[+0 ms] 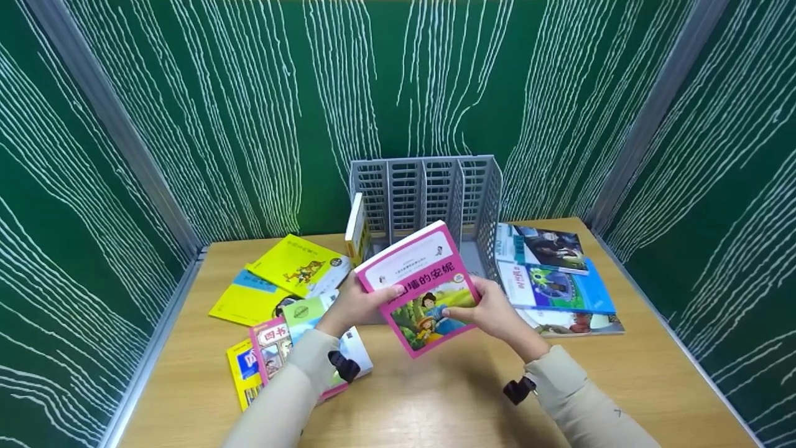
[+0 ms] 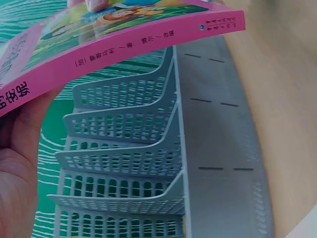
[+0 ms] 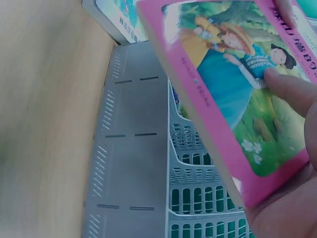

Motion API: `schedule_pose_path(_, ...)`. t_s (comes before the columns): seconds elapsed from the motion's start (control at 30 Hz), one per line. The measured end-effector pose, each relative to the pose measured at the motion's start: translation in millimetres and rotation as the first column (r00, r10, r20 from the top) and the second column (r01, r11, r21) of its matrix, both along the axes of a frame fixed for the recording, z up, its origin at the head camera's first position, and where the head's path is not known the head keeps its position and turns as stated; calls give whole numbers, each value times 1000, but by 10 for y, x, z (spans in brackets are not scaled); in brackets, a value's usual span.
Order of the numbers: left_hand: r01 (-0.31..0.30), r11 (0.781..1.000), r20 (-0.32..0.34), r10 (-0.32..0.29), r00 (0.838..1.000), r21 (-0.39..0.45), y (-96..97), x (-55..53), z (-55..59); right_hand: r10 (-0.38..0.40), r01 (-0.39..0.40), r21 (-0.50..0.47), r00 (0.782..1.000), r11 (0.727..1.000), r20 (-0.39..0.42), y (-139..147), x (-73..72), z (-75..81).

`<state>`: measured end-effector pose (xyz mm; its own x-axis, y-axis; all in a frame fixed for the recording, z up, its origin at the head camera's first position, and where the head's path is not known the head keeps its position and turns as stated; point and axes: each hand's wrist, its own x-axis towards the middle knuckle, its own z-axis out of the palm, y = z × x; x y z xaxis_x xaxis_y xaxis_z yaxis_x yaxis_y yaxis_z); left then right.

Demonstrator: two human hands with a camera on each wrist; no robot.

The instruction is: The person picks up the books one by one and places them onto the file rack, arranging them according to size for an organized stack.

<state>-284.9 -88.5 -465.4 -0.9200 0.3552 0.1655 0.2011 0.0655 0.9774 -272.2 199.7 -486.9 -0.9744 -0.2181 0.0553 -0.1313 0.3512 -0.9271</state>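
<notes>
At the far left of the counter [image 1: 429,404], we saw a yellow book with a cartoon cover [image 1: 301,264] partly over a yellow book with a blue band [image 1: 245,298]. Nearer us, a loose heap held a pink comic-style book [image 1: 270,345] and a green-and-blue book [image 1: 305,311]. The left sleeve [image 1: 280,398] crossed in front of this heap; had it brushed the overlapping covers, we judged they could have slid.

Next, a white-spined book [image 1: 354,224] stood in the leftmost compartment of the grey rack [image 2: 213,134]. A bump from the left hand or its load might have tipped it, we thought.

In the middle, the pink storybook [image 1: 418,297] was held tilted, apparently raised, in front of the rack. The left hand [image 1: 357,305] gripped one side, its thumb on the cover; the right hand [image 1: 497,314] gripped the other, its thumb on the illustration. With the book slanted, we reckoned a corner could have caught on a divider if it went in at that angle. The cover looked glossy, so a slip seemed possible if one hand let go early.

At the right, just beside the rack, a dark-covered book [image 1: 553,249] and a blue book [image 1: 559,289] overlapped; a wide swing of the right forearm could have disturbed them.
</notes>
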Motion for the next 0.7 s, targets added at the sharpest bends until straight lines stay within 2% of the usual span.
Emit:
schedule_pose_path(0.23, -17, 1000, -62, 17, 998, 3, -61, 8, 90, 49, -45, 49, 995, 998, -86, 8, -71, 96)
schedule_pose_path(0.4, -69, 998, -102, 68, 992, -7, -153, -4, 132, 52, -43, 72, 991, 996, -127, 16, -133, 128)
schedule_pose_path(0.53, -124, 992, -141, 122, 982, -6, -223, 2, 204, 30, -15, 99, 988, 995, -148, 42, -192, 121)
schedule_pose_path(0.7, -188, 982, -200, 186, 962, 11, -285, 32, 298, 12, 7, 133, 989, 991, -144, 87, -269, 45)
